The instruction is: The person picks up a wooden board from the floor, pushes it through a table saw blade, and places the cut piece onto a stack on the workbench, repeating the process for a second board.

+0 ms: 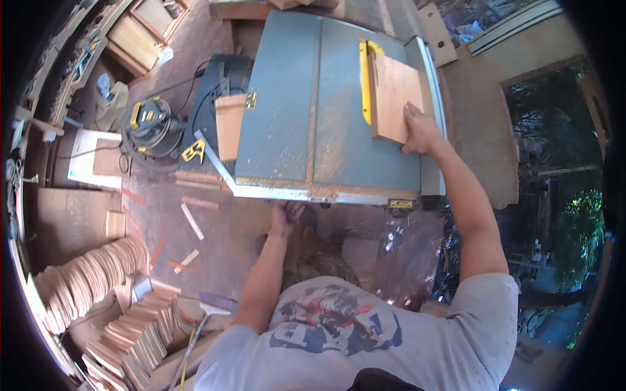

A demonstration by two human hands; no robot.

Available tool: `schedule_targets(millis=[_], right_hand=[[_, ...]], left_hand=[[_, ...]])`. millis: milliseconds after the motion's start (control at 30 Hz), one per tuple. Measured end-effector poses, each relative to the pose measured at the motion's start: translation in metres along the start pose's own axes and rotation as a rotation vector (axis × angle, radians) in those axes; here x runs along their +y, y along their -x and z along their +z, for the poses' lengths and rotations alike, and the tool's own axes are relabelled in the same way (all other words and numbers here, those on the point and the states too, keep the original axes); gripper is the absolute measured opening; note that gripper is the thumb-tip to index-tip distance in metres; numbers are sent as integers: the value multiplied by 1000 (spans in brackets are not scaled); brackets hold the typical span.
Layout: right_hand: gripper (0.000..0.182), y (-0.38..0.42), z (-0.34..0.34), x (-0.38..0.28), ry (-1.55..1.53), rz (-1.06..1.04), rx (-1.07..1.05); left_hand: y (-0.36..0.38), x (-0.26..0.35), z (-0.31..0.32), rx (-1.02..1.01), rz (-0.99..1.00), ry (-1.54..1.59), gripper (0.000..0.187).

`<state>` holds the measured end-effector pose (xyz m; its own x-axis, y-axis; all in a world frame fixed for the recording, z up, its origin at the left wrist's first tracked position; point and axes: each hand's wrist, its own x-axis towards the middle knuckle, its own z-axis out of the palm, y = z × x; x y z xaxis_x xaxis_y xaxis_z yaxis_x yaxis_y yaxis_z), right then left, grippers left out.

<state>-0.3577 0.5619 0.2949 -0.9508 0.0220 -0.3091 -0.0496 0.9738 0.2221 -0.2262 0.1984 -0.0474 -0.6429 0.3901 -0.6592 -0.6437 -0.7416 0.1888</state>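
A flat wooden board (396, 98) lies on the grey table saw top (277, 104), against the yellow push guard or blade cover (365, 85) on its left. My right hand (422, 130) grips the board's near right corner, thumb on the upper face. To the right of the board runs the silver fence (430, 91). My left hand (285, 217) is under the saw's front rail (274, 193), palm turned up. Its fingertips are partly hidden beneath the rail, so what they touch does not show.
A black and yellow shop vacuum (153, 127) stands left of the saw. Wood offcuts (192, 221) lie on the floor. Stacked thin wooden pieces (130, 332) and a broom (212, 306) are at the lower left. A mitre gauge (193, 151) hangs by the saw's left side.
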Motion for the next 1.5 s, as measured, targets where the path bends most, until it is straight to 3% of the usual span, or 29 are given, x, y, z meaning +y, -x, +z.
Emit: schedule_targets(millis=[567, 1000, 1167, 1300, 1333, 1433, 1500], right_hand=[[118, -43, -4, 15, 20, 8, 27], [121, -79, -6, 31, 26, 16, -2], [119, -92, -9, 36, 32, 4, 18], [120, -100, -10, 41, 20, -3, 27], [120, -103, -10, 41, 23, -4, 24], [121, -115, -9, 47, 25, -3, 19], [122, -119, -11, 51, 33, 10, 2]], left_hand=[[15, 13, 27, 97, -13, 204, 41], [8, 10, 11, -1, -32, 235, 36], [26, 22, 47, 89, -18, 241, 40], [-5, 7, 1, -53, -24, 232, 62], [-6, 9, -1, -116, -29, 243, 62], [12, 23, 41, 86, -31, 305, 41], [5, 19, 29, 57, -73, 340, 43]])
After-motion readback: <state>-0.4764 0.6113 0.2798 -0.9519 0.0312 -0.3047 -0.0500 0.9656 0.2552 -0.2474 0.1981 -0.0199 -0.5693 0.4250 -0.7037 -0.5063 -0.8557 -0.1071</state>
